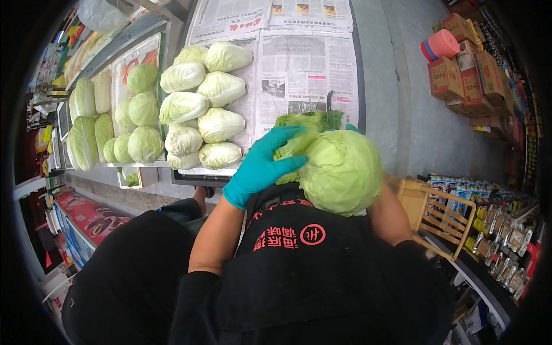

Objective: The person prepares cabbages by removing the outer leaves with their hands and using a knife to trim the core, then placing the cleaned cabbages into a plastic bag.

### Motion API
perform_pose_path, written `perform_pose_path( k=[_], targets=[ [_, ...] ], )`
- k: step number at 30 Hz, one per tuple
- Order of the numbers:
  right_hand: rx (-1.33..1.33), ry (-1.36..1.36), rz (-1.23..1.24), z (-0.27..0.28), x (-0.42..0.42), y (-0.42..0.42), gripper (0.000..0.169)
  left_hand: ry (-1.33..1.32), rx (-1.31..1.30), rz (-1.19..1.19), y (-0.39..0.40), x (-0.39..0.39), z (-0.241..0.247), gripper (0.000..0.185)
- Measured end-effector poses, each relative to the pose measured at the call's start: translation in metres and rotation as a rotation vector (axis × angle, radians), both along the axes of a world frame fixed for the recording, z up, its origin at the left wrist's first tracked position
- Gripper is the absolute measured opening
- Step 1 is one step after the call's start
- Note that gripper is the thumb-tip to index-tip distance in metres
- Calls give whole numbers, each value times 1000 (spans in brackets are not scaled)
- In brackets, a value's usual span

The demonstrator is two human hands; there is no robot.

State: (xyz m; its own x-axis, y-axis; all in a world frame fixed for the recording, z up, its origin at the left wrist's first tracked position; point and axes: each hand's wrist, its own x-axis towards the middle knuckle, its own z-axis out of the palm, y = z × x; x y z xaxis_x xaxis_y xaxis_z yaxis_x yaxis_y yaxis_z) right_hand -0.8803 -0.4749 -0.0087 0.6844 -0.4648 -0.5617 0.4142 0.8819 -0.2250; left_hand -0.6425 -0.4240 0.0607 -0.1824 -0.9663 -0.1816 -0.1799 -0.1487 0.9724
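Observation:
A round green cabbage (343,172) is held close against my black apron. My left hand (267,159), in a turquoise glove, is at the cabbage's left side, its thumb and fingers around a loose, blurred outer leaf (297,144). My right hand (352,128) is mostly hidden behind the cabbage; only a little of its glove shows past the far edge. Darker outer leaves (332,119) lie on the newspaper (302,60) just beyond. By them a thin dark curved object (330,100), perhaps a blade, pokes out.
Several napa cabbages (222,88) lie in two columns left on the newspaper-covered table. Further left, more round cabbages (144,144) and napa cabbages (82,142) fill a stand. A bamboo chair (446,220) is near my right arm; cardboard boxes (446,79) are stacked at the far right.

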Motion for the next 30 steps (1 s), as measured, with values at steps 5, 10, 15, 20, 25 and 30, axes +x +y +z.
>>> perform_pose_path(
  k=[5, 10, 15, 20, 25, 30],
  targets=[
    [166, -177, 113, 31, 15, -17, 51, -179, -237, -166, -8, -12, 18, 54],
    [190, -171, 141, 20, 13, -16, 49, -558, -597, -156, -8, -13, 12, 29],
    [231, -162, 145, 11, 9, -16, 47, -516, -494, 195, -6, -10, -16, 12],
    [190, -151, 94, 15, 8, -10, 44, -363, -110, 573, -14, 12, -108, 28],
    [159, -113, 48, 14, 3, -12, 40, 97, -3, 361, -5, -7, -66, 34],
    [115, -79, 35, 22, 5, -13, 37, -167, -387, 139, -4, -28, -9, 41]
  ],
)
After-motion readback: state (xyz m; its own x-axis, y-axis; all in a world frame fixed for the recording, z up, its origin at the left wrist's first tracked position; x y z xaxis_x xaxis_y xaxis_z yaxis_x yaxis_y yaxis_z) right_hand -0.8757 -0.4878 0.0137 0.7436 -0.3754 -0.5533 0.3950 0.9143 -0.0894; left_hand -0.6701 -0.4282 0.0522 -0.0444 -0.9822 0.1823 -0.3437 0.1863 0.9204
